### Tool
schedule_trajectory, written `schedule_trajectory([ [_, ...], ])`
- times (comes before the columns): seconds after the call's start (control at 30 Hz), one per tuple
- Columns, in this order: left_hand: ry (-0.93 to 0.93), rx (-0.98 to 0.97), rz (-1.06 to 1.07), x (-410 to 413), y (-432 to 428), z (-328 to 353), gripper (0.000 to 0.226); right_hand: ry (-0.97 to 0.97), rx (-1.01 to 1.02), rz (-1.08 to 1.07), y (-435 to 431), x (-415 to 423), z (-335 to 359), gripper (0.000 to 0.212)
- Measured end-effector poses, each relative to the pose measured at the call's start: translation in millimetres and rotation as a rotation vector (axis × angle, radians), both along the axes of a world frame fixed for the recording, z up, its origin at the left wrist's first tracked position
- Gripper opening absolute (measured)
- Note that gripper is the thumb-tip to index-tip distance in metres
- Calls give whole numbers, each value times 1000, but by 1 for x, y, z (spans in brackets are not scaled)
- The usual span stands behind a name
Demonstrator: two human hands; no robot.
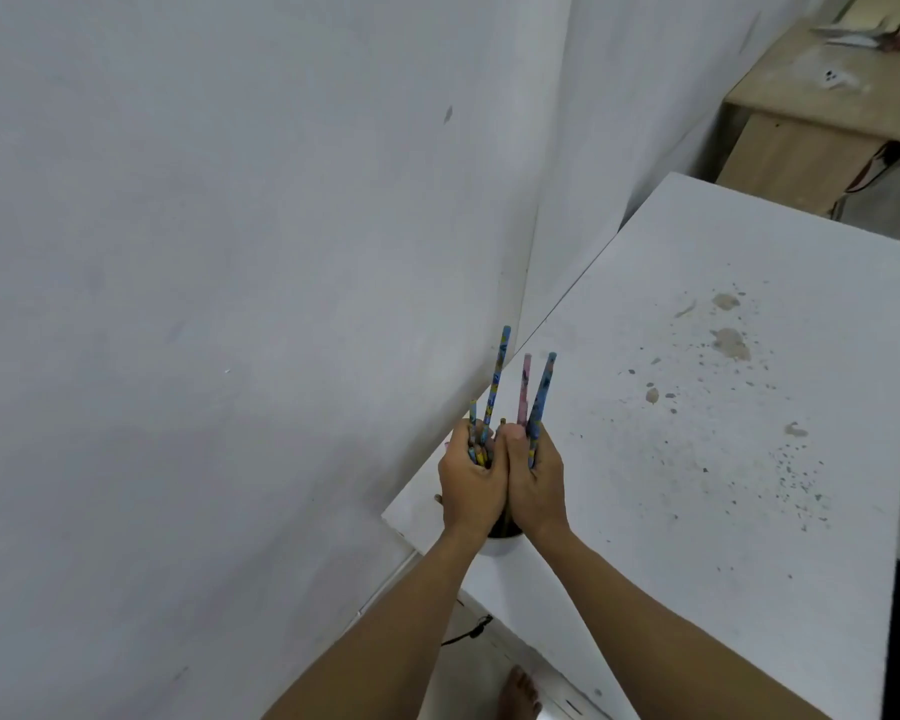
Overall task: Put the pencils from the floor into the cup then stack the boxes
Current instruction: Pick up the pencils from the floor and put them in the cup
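Both hands closed on pencils over the cup.

Left hand (pixel 471 483) grips several blue patterned pencils (pixel 495 384); right hand (pixel 536 480), touching it, clasps a pink pencil (pixel 524 389) and a blue one. The white round cup (pixel 500 545) sits below them at the stained white table's (pixel 697 459) corner, mostly hidden.

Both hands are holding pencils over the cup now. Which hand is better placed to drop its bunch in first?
Probably the left hand: its pencils sit nearer above the cup, whose rim shows just below that wrist. The right hand is offset toward the table's middle.
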State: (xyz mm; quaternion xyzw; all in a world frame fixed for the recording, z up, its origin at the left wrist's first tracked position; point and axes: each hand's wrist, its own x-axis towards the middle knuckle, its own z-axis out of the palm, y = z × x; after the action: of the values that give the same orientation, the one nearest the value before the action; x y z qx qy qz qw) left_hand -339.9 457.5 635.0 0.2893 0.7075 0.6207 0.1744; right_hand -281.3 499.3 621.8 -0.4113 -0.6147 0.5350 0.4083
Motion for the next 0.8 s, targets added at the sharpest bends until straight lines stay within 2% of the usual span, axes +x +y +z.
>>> schedule_trajectory([
  [0.1, 28, 33, 36, 2, 4, 1, 19, 2, 47, 30, -1, 5, -2, 35],
  [0.3, -23, 79, 99, -3, 15, 14, 12, -32, 143, 41, 4, 4, -4, 20],
  [0.43, 10, 54, 78, -19, 19, 26, 32, -41, 211, 18, 13, 1, -3, 16],
  [0.5, 69, 20, 38, -26, 20, 30, 34, -39, 226, 3, 17, 0, 0, 18],
  [0.67, 245, -137, -5, -38, 19, 34, 21, -69, 276, 22, 25, -4, 2, 22],
  [0.8, 397, -170, 53, -45, 5, 28, 26, -117, 373, 46, 27, -6, 5, 13],
])
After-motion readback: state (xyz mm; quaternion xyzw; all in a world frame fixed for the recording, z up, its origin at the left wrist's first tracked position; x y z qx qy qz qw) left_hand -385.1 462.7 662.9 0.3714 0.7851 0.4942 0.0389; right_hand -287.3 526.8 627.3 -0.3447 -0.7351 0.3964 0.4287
